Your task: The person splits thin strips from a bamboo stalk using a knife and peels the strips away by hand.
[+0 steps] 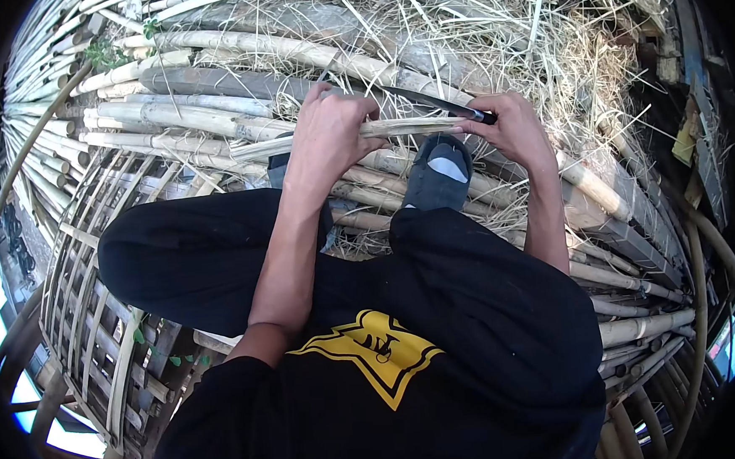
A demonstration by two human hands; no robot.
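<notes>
A bundle of thin split bamboo strips (412,127) runs level between my two hands. My left hand (328,135) is closed around the strips, and their other ends stick out to its left. A thin grey piece shows above its fingers; its kind I cannot make out. My right hand (513,128) is closed at the right end of the bundle, thumb against the strips. The black handle of a knife (461,110) is also in its fingers, with the dark blade pointing left and slightly up, above the strips.
Bamboo poles (184,114) lie underfoot, with a grey wooden beam (215,83) among them. Loose straw and shavings (577,82) are heaped at the upper right. A woven bamboo lattice (85,289) stands at the left. My sandalled foot (440,174) is just below the strips.
</notes>
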